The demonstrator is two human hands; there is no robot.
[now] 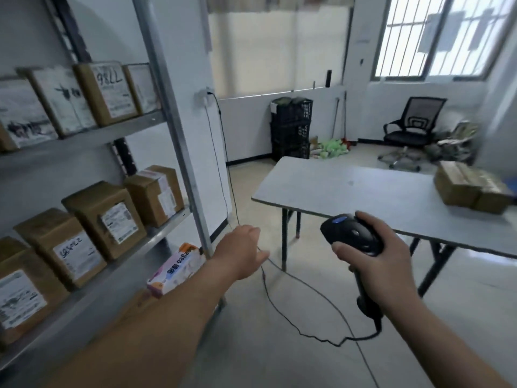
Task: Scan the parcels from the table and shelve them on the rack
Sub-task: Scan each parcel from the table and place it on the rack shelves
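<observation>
One view only, head-worn and wide-angle, facing forward and down across the room: rack point(167, 107) close at 9 o'clock, table point(363, 189) a little farther at 2 o'clock, barred window point(436, 37) far off at 1 o'clock.

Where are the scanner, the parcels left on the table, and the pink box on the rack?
scanner point(353, 235): head view, on its black head.
parcels point(454, 191): head view, on the near carton's side face.
pink box point(174, 264): head view, on its printed side.
</observation>
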